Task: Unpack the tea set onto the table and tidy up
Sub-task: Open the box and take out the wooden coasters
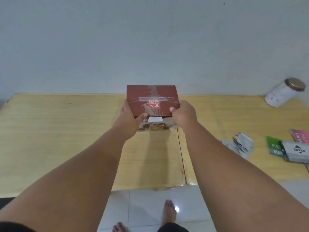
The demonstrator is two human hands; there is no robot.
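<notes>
A dark red cardboard box (pixel 151 96) with pale characters and strips of clear tape on its lid stands at the middle of a yellow wooden table (pixel 66 131), near the wall. My left hand (pixel 129 117) grips its left front corner, thumb on the lid's front edge. My right hand (pixel 183 113) holds the right front corner, thumb on the lid. The box's printed front face with a white label (pixel 155 119) shows between my hands. What is inside the box is hidden.
A white jar (pixel 282 94) with a bronze lid stands at the far right. Torn wrappers (pixel 242 144) and green, grey and pink packets (pixel 291 150) lie on the right table. A seam (pixel 181 156) separates the two tabletops. My bare feet stand on white floor tiles.
</notes>
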